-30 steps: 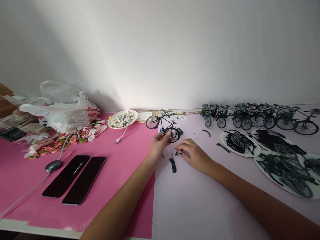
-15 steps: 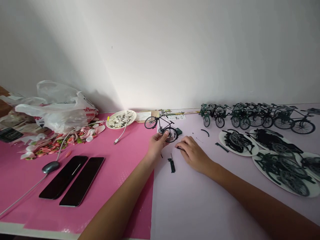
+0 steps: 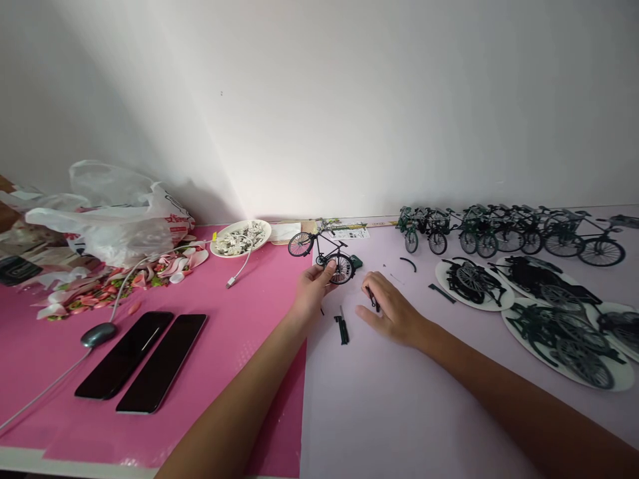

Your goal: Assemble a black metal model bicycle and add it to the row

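A small black model bicycle (image 3: 323, 253) stands upright on the table near the seam between the pink mat and the pale surface. My left hand (image 3: 313, 291) grips it at the rear wheel. My right hand (image 3: 391, 306) is just to the right, its fingers pinched on a small black part (image 3: 372, 298) lifted off the table. A short dark tool or pair of bars (image 3: 342, 327) lies between my two hands.
Plates of dark bicycle parts (image 3: 473, 282) and a row of finished model bicycles (image 3: 509, 229) stand at the right. A white dish of small pieces (image 3: 241, 237), two phones (image 3: 142, 359), a cable with a mouse-like puck (image 3: 98, 334) and plastic bags (image 3: 107, 216) lie on the pink mat.
My right hand has picked the small black part up from the table and turned slightly. My left hand has stayed on the bicycle's rear wheel.
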Tool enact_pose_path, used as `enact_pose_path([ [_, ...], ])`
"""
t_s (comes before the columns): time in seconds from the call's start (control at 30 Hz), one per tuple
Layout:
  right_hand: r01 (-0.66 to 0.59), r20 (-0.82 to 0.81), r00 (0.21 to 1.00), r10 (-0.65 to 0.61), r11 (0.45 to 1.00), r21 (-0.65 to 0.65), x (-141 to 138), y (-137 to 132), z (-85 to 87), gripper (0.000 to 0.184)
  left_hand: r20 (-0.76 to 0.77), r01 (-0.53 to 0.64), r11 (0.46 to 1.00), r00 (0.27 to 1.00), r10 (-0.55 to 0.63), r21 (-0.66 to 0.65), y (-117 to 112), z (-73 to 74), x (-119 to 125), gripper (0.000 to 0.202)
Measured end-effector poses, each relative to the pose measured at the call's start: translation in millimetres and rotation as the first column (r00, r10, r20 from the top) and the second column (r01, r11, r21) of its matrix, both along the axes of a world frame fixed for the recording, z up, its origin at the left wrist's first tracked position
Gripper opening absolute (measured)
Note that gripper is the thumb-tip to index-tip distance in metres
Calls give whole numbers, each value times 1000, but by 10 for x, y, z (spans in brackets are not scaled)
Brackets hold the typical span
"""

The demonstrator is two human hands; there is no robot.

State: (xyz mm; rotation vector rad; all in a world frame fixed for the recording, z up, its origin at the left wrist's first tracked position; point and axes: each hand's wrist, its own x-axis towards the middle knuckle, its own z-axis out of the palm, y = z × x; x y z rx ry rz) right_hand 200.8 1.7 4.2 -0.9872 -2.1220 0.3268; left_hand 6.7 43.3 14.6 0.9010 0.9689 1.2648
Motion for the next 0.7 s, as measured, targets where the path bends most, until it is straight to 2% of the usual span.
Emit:
enact_pose_path([
  [0.13, 31, -87, 996, -34, 999, -36, 3, 18, -31, 30, -9, 1, 1000, 1000, -1, -4, 4, -17, 0, 50],
  [0.23, 42, -80, 996, -44, 999, -26, -4, 45, -52, 28, -4, 7, 1000, 1000, -7, -5, 3, -22, -1, 50],
  [0.4, -7, -93, 996, 12, 998, 64, -12, 85, -87, 19, 19, 18, 1000, 1000, -18, 6, -1, -27, 1, 48],
  [0.53, 31, -145, 989, -9, 988, 148, -3, 109, -107, 14, 46, 10, 1000, 999, -10, 3, -1, -31, 16, 48],
  [0.7, 85, -214, 976, -42, 976, 199, 12, 121, -91, 20, 71, 47, 999, 996, -47, 2, -29, -4, 33, 47],
])
